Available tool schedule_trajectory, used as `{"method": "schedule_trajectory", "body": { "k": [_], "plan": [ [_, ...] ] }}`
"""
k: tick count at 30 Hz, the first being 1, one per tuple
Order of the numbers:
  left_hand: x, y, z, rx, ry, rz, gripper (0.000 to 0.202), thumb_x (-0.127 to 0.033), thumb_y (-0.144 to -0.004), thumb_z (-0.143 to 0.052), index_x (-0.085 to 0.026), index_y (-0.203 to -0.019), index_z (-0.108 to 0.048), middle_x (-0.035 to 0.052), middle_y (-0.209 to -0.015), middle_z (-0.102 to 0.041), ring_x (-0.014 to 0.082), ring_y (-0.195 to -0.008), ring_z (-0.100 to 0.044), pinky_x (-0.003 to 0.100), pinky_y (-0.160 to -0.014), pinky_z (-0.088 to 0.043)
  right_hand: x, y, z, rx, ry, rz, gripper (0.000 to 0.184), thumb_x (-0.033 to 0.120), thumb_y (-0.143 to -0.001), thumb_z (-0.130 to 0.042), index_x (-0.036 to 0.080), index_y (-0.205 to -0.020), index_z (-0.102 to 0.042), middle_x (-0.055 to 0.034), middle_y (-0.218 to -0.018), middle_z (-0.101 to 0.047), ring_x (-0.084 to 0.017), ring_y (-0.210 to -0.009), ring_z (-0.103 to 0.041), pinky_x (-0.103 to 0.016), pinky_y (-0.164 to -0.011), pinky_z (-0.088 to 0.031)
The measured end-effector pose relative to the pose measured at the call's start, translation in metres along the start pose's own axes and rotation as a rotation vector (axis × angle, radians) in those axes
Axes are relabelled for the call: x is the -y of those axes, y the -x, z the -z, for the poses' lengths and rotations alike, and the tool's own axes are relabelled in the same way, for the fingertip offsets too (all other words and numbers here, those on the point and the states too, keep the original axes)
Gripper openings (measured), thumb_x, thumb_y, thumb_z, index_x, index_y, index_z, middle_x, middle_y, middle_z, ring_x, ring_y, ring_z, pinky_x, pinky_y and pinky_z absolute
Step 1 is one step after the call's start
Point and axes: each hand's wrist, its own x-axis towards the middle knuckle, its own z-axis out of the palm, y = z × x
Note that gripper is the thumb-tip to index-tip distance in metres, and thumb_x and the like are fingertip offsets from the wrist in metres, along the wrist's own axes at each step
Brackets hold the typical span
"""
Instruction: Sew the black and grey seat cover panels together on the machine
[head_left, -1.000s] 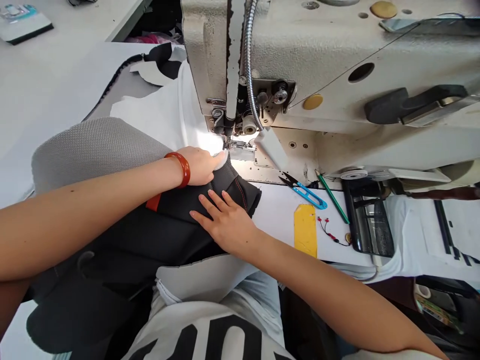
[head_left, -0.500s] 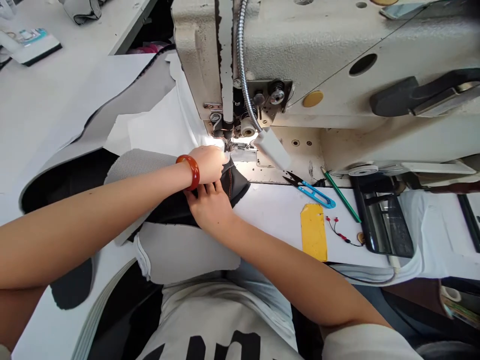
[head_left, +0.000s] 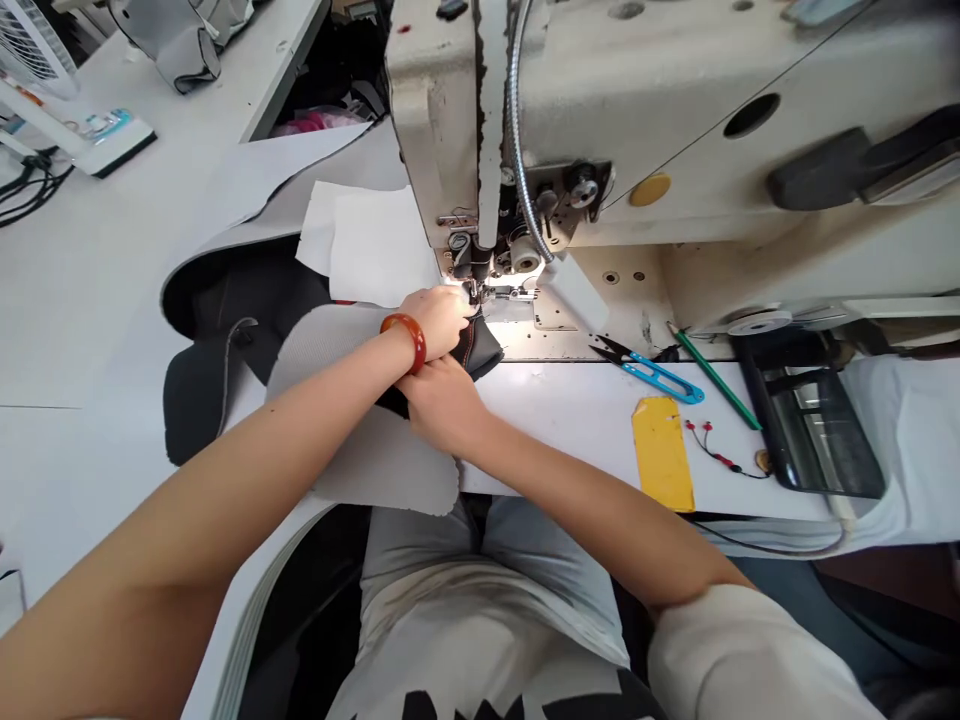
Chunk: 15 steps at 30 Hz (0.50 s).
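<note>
My left hand (head_left: 436, 318), with an amber bangle (head_left: 418, 345) at the wrist, is closed on black and grey fabric (head_left: 330, 345) right beside the needle area of the sewing machine (head_left: 472, 285). Just below it my right hand (head_left: 448, 402) grips the same fabric, fingers curled under and partly hidden by the left wrist. A black corner with orange stitching (head_left: 486, 345) shows past the fingers, close to the presser foot. Grey backing hangs over the table edge towards my lap, and black parts of the piece spread out to the left.
Blue thread snips (head_left: 656, 378), a green pencil (head_left: 716, 380), a yellow tag (head_left: 663, 455) and a beaded cord (head_left: 724, 460) lie right of the hands. A black tray (head_left: 817, 430) sits beyond them. White sheets (head_left: 382, 240) lie behind the fabric; a small fan (head_left: 37, 50) stands far left.
The fabric has shifted and swung round, its black part on the left now bunched and folded. Both hands keep hold near the needle, the right now tucked closer under the left wrist. The view has moved left.
</note>
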Motion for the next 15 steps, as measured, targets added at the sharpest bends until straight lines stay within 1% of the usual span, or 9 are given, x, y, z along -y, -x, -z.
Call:
{"method": "schedule_trajectory", "body": {
  "k": [1, 2, 4, 5, 6, 8, 10, 12, 15],
  "plan": [
    [0.001, 0.002, -0.001, -0.025, 0.023, 0.001, 0.032, -0.024, -0.090, -0.048, -0.021, -0.107, -0.075, 0.0089, -0.112, -0.069, 0.0264, -0.100, -0.065, 0.038, -0.087, -0.052, -0.009, 0.015, 0.011, -0.018, 0.004, -0.020, 0.048, 0.001, -0.087, -0.037, 0.020, -0.117, -0.069, -0.0070, -0.115, -0.071, -0.024, -0.110, -0.060, -0.042, -0.103, -0.044],
    [0.002, 0.003, -0.003, -0.052, 0.045, 0.004, 0.032, -0.024, -0.091, -0.047, -0.021, -0.107, -0.075, 0.0091, -0.115, -0.069, 0.0265, -0.102, -0.065, 0.038, -0.088, -0.052, -0.021, 0.028, 0.022, -0.065, 0.005, -0.085, 0.049, 0.000, -0.086, -0.036, 0.020, -0.116, -0.069, -0.0059, -0.116, -0.070, -0.022, -0.109, -0.060, -0.038, -0.101, -0.045],
    [0.004, 0.003, -0.005, -0.090, 0.081, -0.001, 0.032, -0.023, -0.090, -0.047, -0.020, -0.106, -0.075, 0.0090, -0.119, -0.069, 0.0265, -0.107, -0.064, 0.039, -0.093, -0.051, -0.050, 0.044, 0.038, -0.180, 0.042, -0.227, 0.051, -0.001, -0.087, -0.034, 0.018, -0.122, -0.065, -0.0082, -0.121, -0.068, -0.022, -0.110, -0.059, -0.036, -0.096, -0.046],
    [0.005, 0.003, -0.006, -0.099, 0.094, -0.012, 0.032, -0.023, -0.090, -0.046, -0.020, -0.105, -0.074, 0.0086, -0.119, -0.069, 0.0261, -0.109, -0.064, 0.038, -0.095, -0.050, -0.066, 0.045, 0.043, -0.202, 0.067, -0.222, 0.052, 0.000, -0.088, -0.034, 0.017, -0.128, -0.061, -0.0096, -0.126, -0.065, -0.022, -0.114, -0.056, -0.036, -0.097, -0.045],
    [0.007, 0.002, -0.006, -0.106, 0.109, -0.025, 0.032, -0.023, -0.089, -0.046, -0.020, -0.104, -0.074, 0.0080, -0.119, -0.069, 0.0255, -0.112, -0.063, 0.037, -0.097, -0.049, -0.080, 0.041, 0.044, -0.181, 0.090, -0.164, 0.051, 0.001, -0.089, -0.034, 0.016, -0.132, -0.058, -0.0108, -0.129, -0.063, -0.023, -0.116, -0.054, -0.036, -0.098, -0.044],
    [0.012, -0.001, -0.006, -0.112, 0.150, -0.036, 0.032, -0.024, -0.089, -0.046, -0.021, -0.103, -0.075, 0.0061, -0.119, -0.070, 0.0241, -0.114, -0.063, 0.036, -0.099, -0.048, -0.102, 0.024, 0.040, -0.080, 0.133, -0.053, 0.044, 0.005, -0.093, -0.036, 0.013, -0.132, -0.057, -0.0132, -0.126, -0.062, -0.023, -0.116, -0.052, -0.036, -0.099, -0.042],
    [0.018, -0.004, -0.004, -0.103, 0.196, -0.036, 0.030, -0.026, -0.088, -0.047, -0.021, -0.099, -0.075, 0.0046, -0.115, -0.072, 0.0236, -0.110, -0.064, 0.034, -0.096, -0.049, -0.111, 0.006, 0.033, -0.003, 0.165, -0.036, 0.035, 0.010, -0.097, -0.038, 0.011, -0.124, -0.061, -0.0142, -0.118, -0.064, -0.023, -0.111, -0.053, -0.034, -0.097, -0.042],
    [0.024, -0.007, -0.001, -0.086, 0.232, -0.034, 0.028, -0.029, -0.087, -0.050, -0.022, -0.096, -0.075, 0.0034, -0.107, -0.074, 0.0232, -0.102, -0.066, 0.033, -0.089, -0.050, -0.112, -0.007, 0.027, 0.016, 0.185, -0.070, 0.028, 0.013, -0.098, -0.041, 0.011, -0.116, -0.063, -0.0138, -0.114, -0.063, -0.022, -0.107, -0.053, -0.032, -0.093, -0.042],
    [0.027, -0.007, 0.004, -0.057, 0.253, -0.036, 0.025, -0.031, -0.084, -0.054, -0.024, -0.095, -0.075, 0.0008, -0.097, -0.076, 0.0206, -0.092, -0.068, 0.029, -0.081, -0.050, -0.110, -0.013, 0.027, 0.023, 0.233, -0.062, 0.024, 0.016, -0.100, -0.042, 0.012, -0.111, -0.063, -0.0125, -0.110, -0.063, -0.022, -0.101, -0.053, -0.030, -0.088, -0.042]
  ]
}}
